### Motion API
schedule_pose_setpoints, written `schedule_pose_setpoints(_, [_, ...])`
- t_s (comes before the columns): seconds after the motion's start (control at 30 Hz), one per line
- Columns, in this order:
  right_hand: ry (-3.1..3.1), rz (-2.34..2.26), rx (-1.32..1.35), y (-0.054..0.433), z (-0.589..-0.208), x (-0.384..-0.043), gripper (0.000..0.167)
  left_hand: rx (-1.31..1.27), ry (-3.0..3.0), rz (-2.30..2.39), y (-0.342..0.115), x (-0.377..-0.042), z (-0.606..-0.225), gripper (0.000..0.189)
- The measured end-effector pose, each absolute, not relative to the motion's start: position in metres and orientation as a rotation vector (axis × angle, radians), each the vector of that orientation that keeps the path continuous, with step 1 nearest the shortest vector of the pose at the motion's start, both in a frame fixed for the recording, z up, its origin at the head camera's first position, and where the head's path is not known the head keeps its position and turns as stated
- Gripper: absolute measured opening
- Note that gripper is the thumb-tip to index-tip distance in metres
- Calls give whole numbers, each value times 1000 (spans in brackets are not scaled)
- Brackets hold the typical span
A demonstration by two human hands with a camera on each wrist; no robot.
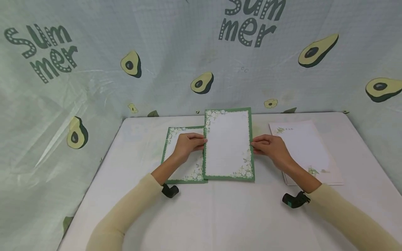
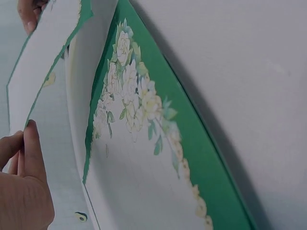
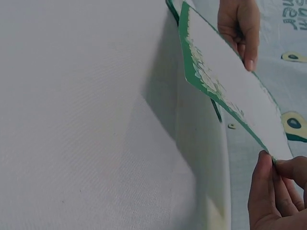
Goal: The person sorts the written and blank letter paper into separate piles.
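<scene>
Between both hands a sheet of paper [image 1: 228,143] with a green border and white flowers is held up, raised off the table in the wrist views. My left hand [image 1: 185,148] pinches its left edge between thumb and fingers. On the opposite edge, the right hand [image 1: 273,148] pinches it the same way. Below and to the left lies a matching green-bordered stack of paper [image 2: 144,158], partly covered by the left hand and the raised sheet in the head view.
To the right, a stack of pale pink-edged paper [image 1: 309,150] lies on the white table [image 1: 238,216], partly under the right forearm. A hanging cloth [image 1: 169,45] printed with avocados stands behind the table. Dark wrist cameras [image 1: 295,199] are strapped on both wrists.
</scene>
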State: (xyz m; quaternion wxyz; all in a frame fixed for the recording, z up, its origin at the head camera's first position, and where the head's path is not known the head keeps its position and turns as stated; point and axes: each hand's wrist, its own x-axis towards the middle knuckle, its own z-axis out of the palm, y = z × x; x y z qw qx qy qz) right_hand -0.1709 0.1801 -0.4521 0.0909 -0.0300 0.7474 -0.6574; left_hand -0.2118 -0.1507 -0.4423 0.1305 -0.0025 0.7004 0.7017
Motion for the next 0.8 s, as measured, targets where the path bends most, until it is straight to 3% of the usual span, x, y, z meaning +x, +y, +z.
schedule_pose_setpoints(0.8, [2251, -1998, -36, 178, -441, -171, 38, -30, 1957, 2087, -150, -213, -438, 26])
